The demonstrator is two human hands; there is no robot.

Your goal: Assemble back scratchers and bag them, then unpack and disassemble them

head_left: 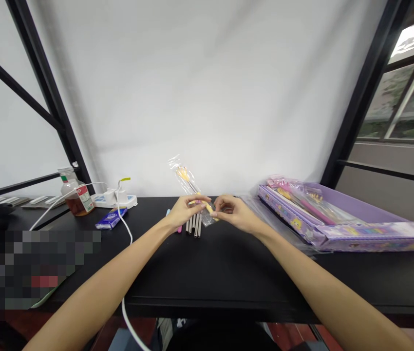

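Head view: a bagged pen (193, 187) is pinched by the left hand (188, 210) and right hand (235, 212); sticks (197, 227) are seen just below.

Behind both hands stands the wall (210, 97). The wrapped stick (188, 181) reaches up behind the left hand (183, 212), its lower end at the fingertips of the right hand (234, 212). Just below the left hand, rods (194, 226) lie on the bench (229, 273). Left of that hand lies a packet (110, 219), a cable (128, 226) crossing it; behind the packet sits a power strip (131, 201), with a bottle (77, 195) farther left. Right of the right hand, past plastic sheeting (280, 223), a box (375, 238) holds wrapped items (312, 204).
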